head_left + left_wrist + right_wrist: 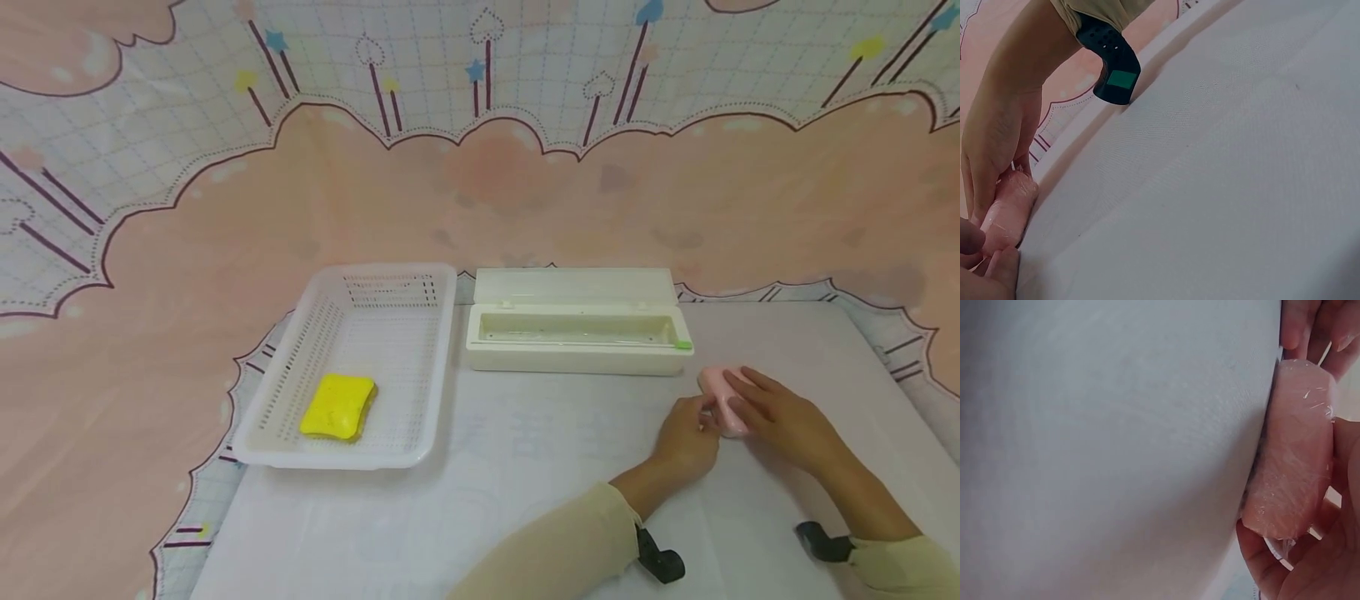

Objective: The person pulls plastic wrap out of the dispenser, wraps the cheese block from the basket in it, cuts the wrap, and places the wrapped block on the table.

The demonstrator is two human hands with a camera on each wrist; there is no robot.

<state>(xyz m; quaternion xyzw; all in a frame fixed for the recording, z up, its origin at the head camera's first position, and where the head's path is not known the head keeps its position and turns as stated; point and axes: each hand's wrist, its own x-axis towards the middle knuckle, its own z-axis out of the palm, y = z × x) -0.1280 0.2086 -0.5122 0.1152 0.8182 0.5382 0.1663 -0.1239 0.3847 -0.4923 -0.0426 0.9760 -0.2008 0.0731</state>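
A pink block [722,398] wrapped in clear film lies on the white-covered table at the right. From its left side my left hand [687,435] pinches the near end, thumb and forefinger together there. My right hand [795,427] grips the block from the right, its fingers laid across the top. The right wrist view shows crinkled film over the block [1291,450], with a twist of loose film at its lower end among the right fingers. In the left wrist view, both hands meet at the block [1010,215].
Behind the hands stands a long white box [577,360] with its lid raised and a green slider [682,345] at its right end. On the left, a white perforated basket [408,458] holds a yellow block [339,407]. A patterned cloth [525,208] hangs behind.
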